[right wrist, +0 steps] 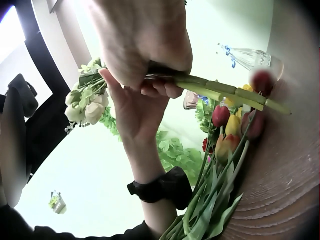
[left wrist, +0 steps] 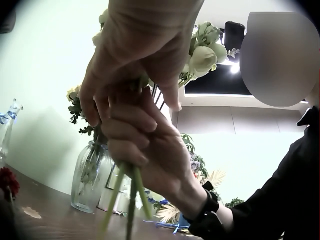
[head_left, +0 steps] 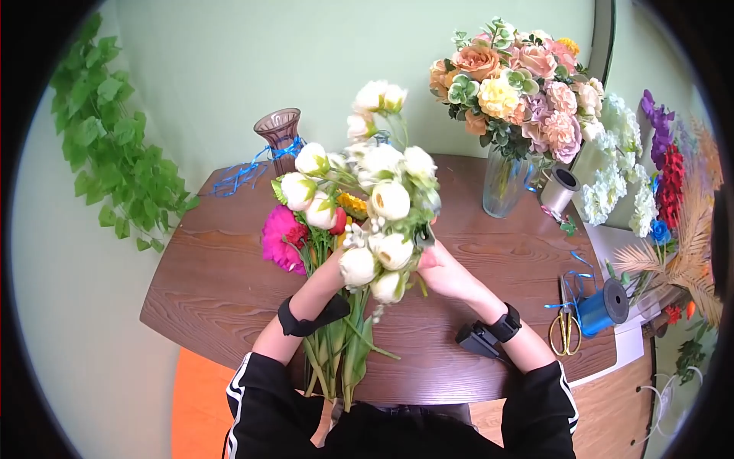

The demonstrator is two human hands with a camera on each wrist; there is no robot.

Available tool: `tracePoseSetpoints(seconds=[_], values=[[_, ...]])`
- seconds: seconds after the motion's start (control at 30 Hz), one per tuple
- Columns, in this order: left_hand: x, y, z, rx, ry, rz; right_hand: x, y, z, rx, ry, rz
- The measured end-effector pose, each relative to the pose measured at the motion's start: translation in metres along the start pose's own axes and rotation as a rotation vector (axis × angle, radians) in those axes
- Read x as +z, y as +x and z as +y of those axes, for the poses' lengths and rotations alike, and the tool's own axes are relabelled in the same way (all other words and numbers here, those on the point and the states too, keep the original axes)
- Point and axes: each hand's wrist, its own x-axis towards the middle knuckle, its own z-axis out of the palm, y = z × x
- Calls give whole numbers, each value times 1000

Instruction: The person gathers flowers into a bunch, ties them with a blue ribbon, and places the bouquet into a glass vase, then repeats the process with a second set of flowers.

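A bunch of white flowers (head_left: 391, 200) is held up over the table, and its blooms hide most of both hands in the head view. My right hand (head_left: 443, 269) grips its green stems (right wrist: 220, 90), which stick out below the fist in both wrist views. Just above, my left hand (right wrist: 141, 112) curls its fingers round the upper stems, close against the right hand. Under my left forearm lie tulips (right wrist: 227, 145) with long leaves, beside a bright pink flower (head_left: 283, 237).
A purplish vase (head_left: 279, 130) with blue ribbon stands at the back. Rightward are a glass vase (head_left: 501, 195) of mixed flowers, a silver ribbon spool (head_left: 558, 195), gold-handled scissors (head_left: 566, 333) and a blue ribbon spool (head_left: 600, 310). Leafy vines (head_left: 115, 145) hang at left.
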Motion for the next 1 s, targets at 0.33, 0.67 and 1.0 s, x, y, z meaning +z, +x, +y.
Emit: tracePoseSetpoints(seconds=[0.33, 0.67, 1.0], values=[[69, -1, 78, 273, 404, -131, 0, -7, 14, 200, 75, -102], [108, -7, 96, -36, 580, -47, -10, -28, 79, 347, 46, -385], [139, 4, 121, -295, 240, 347, -71, -54, -49, 464, -804, -412]])
